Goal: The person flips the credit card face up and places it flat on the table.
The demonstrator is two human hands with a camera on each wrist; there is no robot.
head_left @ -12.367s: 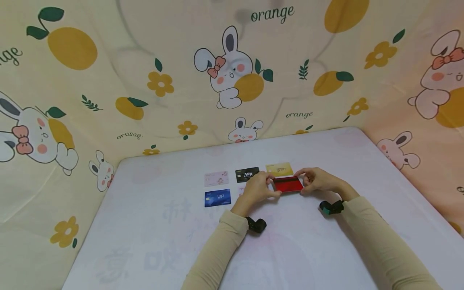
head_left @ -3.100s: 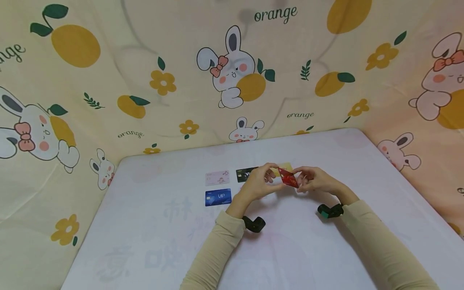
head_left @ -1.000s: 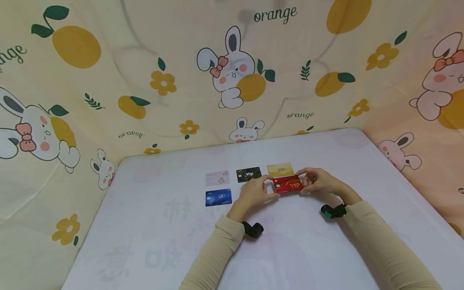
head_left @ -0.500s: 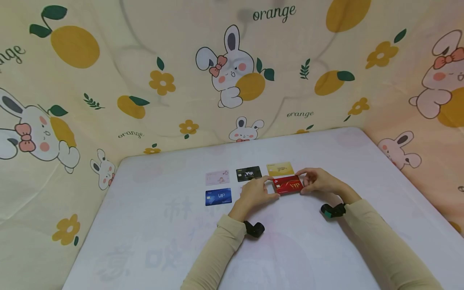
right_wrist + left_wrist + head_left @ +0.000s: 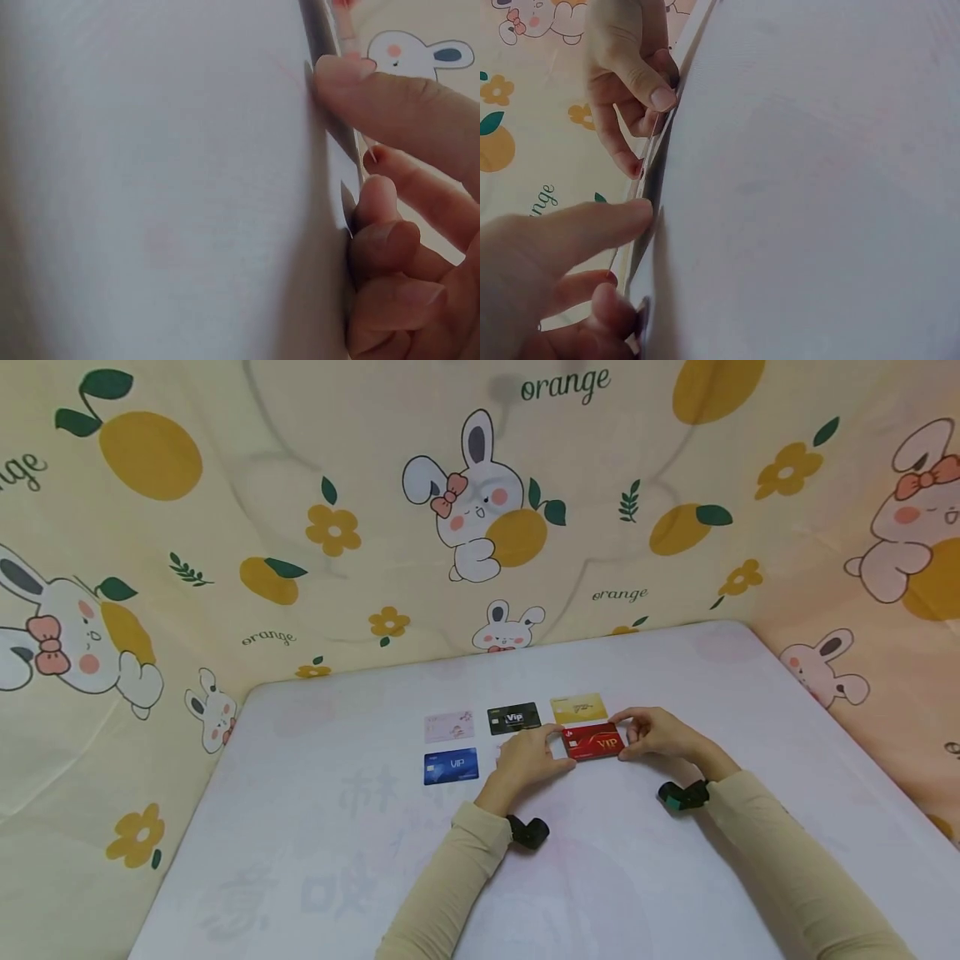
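Observation:
A red VIP card [image 5: 594, 741] lies face up, close over the table, with both hands at its ends. The left hand [image 5: 525, 756] pinches its left corners between thumb and forefinger. At the other end, the right hand [image 5: 663, 732] holds the right corners the same way. In the left wrist view the left hand [image 5: 547, 255] is near and the right hand [image 5: 626, 67] is beyond it; the card shows only as a thin edge. The right wrist view has the right hand's thumb [image 5: 405, 105] along the table surface. Behind the red card lies a gold card [image 5: 578, 708].
A black Vip card [image 5: 513, 718] and a pale pink card [image 5: 449, 727] continue the back row leftward. A blue VIP card [image 5: 451, 766] lies in front of the pink one. Another pinkish card is mostly hidden behind the left hand. The white table [image 5: 315, 827] meets a printed cloth backdrop [image 5: 360, 593].
The red card earlier showed its dark-striped back, then was lifted and tilted between both hands. It is now down with its VIP face up. The last second shows almost no movement.

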